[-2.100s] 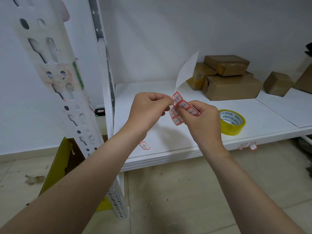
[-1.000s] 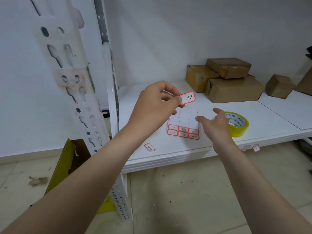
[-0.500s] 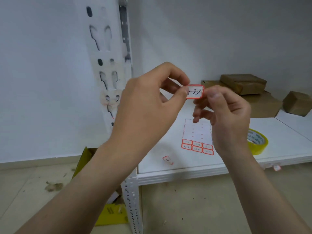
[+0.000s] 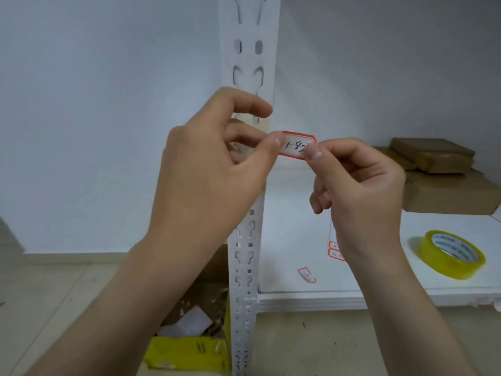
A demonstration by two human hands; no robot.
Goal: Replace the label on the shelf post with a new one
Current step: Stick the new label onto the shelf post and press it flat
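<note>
I count two hands in view, a left hand (image 4: 214, 169) and a right hand (image 4: 360, 185), with one red-edged label (image 4: 296, 145) between them. One shelf post (image 4: 248, 36), one white shelf (image 4: 292, 213). On it: one roll of yellow tape (image 4: 451, 256), one loose label (image 4: 307, 274), and one label sheet (image 4: 334, 251) with two stickers showing. Cardboard boxes (image 4: 433, 153): three, I think, though the stack runs off the edge. One yellow carton (image 4: 187, 354) on the floor.

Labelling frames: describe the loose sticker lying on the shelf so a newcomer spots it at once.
Find the white shelf board right of the perforated shelf post. Near its front edge lies one small red-bordered sticker, tilted. Unlike the label pinched between left hand and right hand, or the sheet behind the right wrist, it lies alone.
</note>
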